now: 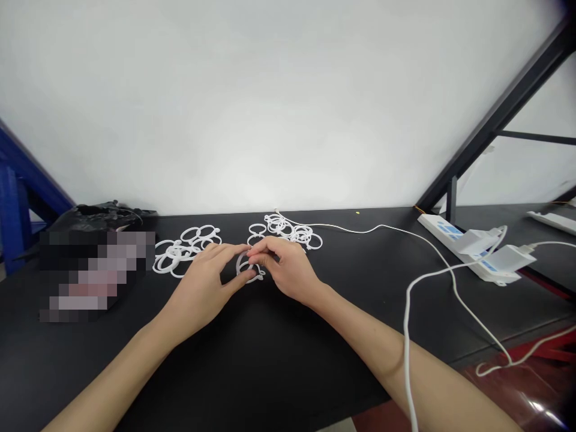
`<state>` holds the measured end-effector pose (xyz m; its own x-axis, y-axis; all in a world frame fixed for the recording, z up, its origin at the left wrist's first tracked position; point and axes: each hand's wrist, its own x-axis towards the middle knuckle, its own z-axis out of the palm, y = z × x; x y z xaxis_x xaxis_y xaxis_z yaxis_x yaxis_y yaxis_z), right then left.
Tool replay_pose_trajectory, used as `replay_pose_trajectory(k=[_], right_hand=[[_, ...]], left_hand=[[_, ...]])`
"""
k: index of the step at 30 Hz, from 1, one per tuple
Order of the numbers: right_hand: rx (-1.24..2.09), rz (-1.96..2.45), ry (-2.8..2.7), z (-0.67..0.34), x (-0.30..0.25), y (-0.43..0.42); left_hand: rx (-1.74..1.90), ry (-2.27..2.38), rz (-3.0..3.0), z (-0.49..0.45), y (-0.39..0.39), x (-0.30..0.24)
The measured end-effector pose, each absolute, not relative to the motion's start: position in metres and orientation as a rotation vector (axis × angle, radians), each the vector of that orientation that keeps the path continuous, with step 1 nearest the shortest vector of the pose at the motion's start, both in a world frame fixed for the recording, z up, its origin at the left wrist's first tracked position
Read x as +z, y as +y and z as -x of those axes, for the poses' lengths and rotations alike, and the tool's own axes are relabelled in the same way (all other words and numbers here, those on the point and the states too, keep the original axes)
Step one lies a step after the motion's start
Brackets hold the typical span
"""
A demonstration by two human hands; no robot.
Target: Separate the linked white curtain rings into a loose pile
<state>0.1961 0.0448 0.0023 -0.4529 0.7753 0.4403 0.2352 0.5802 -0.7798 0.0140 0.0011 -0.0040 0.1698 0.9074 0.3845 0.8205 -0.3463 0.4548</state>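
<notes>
In the head view, a thin white plastic ring (248, 268) with a small snap clasp at its lower right sits at lower centre, between the two hands and tilted. Fingers partly hide it, and I cannot tell whether it touches the black worktop (270, 366) beneath it.

The left hand (202, 288) comes in from the lower left, its back facing up and its fingers spread slightly. Its thumb presses against the ring's lower left side, and its fingertips (234, 248) reach toward the ring's top. The right hand (283, 270) comes in from the lower right, its fingers curled and closed on the ring's upper edge. Both hands are gripping the ring, with the forearms angled inward in a V.

Just above the hands lie two tangled heaps of matching rings: a left heap (184, 251) and a right heap (285, 230). A white cable (360, 230) runs from the right heap toward the right. At the right, a white power strip (450, 237) carries a white plug adapter (508, 261). At the upper left, a black plastic bag (99, 215) sits behind a pixelated patch (94, 276).
</notes>
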Motion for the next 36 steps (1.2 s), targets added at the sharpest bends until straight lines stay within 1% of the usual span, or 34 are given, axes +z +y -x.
replay_pose_trajectory(k=[2, 5, 8, 10, 12, 15, 19, 24, 32, 36], right_hand=[[0.821, 0.894, -1.993, -0.198, 0.001, 0.046], [0.694, 1.071, -2.149, -0.203, 0.002, 0.049], [0.529, 1.152, -2.420, -0.209, 0.004, 0.050], [0.477, 1.147, -2.520, -0.212, 0.005, 0.050], [0.448, 1.122, -2.544, -0.213, 0.003, 0.052], [0.436, 1.051, -2.513, -0.211, -0.002, 0.055], [0.535, 0.925, -2.381, -0.207, -0.004, 0.054], [0.691, 0.859, -2.248, -0.204, 0.001, 0.049], [0.774, 0.866, -2.189, -0.201, 0.001, 0.045], [0.778, 0.842, -2.161, -0.200, 0.001, 0.043]], left_hand=[[0.953, 1.740, -2.335, -0.010, 0.004, -0.004], [1.014, 1.922, -2.389, 0.002, 0.012, -0.008], [0.925, 2.201, -2.348, 0.017, 0.019, -0.013], [0.864, 2.300, -2.306, 0.020, 0.020, -0.015], [0.874, 2.264, -2.324, 0.016, 0.018, -0.015], [0.873, 2.006, -2.443, 0.002, 0.010, -0.013], [0.734, 1.773, -2.551, -0.014, 0.001, -0.011], [0.748, 1.773, -2.497, -0.013, 0.001, -0.012], [0.790, 1.820, -2.379, -0.011, 0.002, -0.006], [0.793, 1.758, -2.291, -0.013, 0.000, -0.004]])
